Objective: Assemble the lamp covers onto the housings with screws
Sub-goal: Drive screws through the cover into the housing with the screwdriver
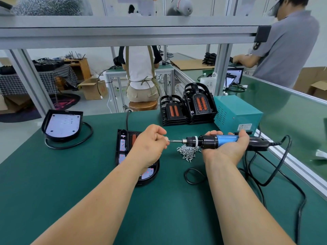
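One small screw [168,140] is the weak point. The left hand [150,144] pinches it between thumb and fingertips at the bit of the screwdriver [221,140]. It is so tiny and so covered by the fingers that it can only be said to appear seated on the tip. If it sits crooked, or the bit has little hold on it, it could drop as the driver swings over. It would then fall either into the heap of loose screws [188,151] on the counter [79,183] just below, or into the lamp itself.

The right hand [228,148] lies palm up with its fingers curled round the blue barrel. A press on the trigger now would spin the bit against the left fingertips. The cord [283,156] loops off to the right and could drag at the tool or snag.

The driver lies level, its long axis left to right and its bit pointing to the person's left. The housing [122,147] in work lies flat on the counter, partly under the left wrist and forearm. Its long axis runs away from the person, with the rounded end nearest and the square end far. An orange-ribbed cover [134,138] lies over its far part. A second housing [62,125] lies face up well to the left, and stacked covers [187,110] stand at the back.
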